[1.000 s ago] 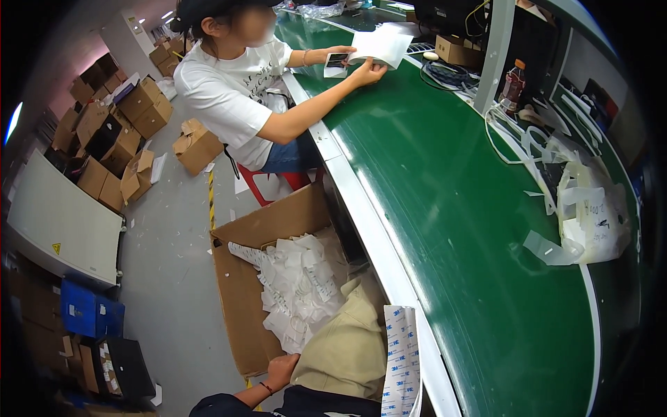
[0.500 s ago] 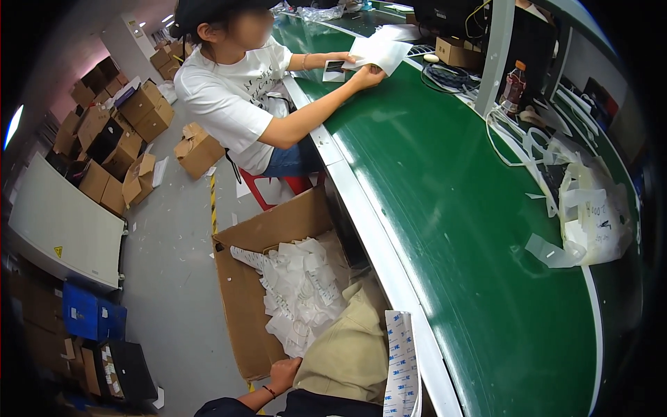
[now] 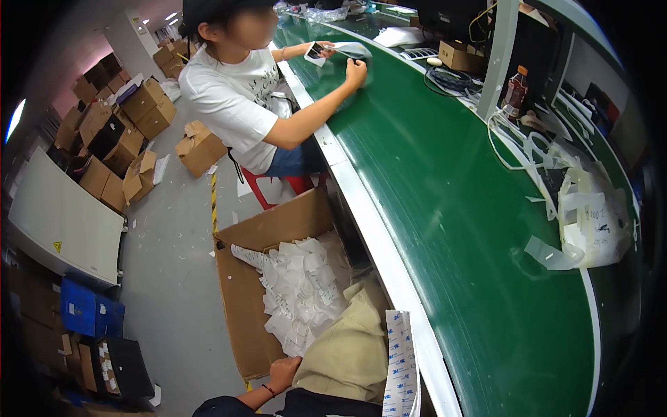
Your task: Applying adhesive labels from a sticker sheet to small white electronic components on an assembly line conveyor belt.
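One hand point(image 3: 283, 370) in view, low at the near edge beside an open cardboard box point(image 3: 244, 299).
Its fingers curl loosely on beige fabric over the knee point(image 3: 347, 354), gripping nothing; the other hand is out of sight. Crumpled white paper scraps point(image 3: 300, 295) fill the box, left of the smooth green conveyor belt point(image 3: 458, 208). A backing strip point(image 3: 401, 361) hangs off the belt's pale rim.

I am wearing a dark navy sleeve that is ending partway down my forearm, and a thin dark red band is circling my wrist just behind my left hand point(image 3: 283, 370). Pale khaki trousers are covering my leg beside that hand.
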A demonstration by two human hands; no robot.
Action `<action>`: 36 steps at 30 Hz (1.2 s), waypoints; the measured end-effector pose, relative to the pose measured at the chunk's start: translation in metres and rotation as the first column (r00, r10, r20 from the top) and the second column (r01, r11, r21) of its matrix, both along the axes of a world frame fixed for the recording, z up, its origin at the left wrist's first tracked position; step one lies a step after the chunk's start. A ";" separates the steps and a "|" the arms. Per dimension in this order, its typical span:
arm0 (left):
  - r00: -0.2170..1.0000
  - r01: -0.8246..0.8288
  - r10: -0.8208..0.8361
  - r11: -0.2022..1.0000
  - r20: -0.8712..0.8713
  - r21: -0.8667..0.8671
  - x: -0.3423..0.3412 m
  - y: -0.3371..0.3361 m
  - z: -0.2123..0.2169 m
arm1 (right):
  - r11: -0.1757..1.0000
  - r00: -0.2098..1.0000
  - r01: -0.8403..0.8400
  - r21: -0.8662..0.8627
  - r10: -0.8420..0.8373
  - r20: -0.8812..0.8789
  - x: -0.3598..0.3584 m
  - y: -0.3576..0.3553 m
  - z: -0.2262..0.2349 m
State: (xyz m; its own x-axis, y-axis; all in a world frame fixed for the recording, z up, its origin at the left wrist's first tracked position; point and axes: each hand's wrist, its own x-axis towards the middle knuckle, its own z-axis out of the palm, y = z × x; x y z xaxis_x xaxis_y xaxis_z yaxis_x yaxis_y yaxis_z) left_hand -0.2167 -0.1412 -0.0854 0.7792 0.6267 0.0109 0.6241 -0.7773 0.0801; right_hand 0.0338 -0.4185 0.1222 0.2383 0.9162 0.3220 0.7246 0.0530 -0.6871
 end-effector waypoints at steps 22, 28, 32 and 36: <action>0.994 0.038 0.043 0.711 0.098 -0.703 0.028 0.036 0.009 | 0.996 0.991 0.081 0.033 -0.077 -0.113 -0.004 0.017 0.017; 0.902 0.120 0.229 0.684 0.367 -0.719 0.119 0.028 0.068 | 0.992 0.982 0.127 -0.003 -0.126 -0.142 -0.012 0.021 0.024; 0.879 0.245 0.017 0.841 0.476 -0.483 0.121 0.009 0.072 | 0.996 0.991 0.087 -0.001 -0.086 -0.099 -0.010 0.016 0.017; 0.879 0.218 0.021 0.871 0.477 -0.440 0.116 -0.001 0.068 | 0.997 0.993 0.078 -0.011 -0.079 -0.091 -0.008 0.014 0.017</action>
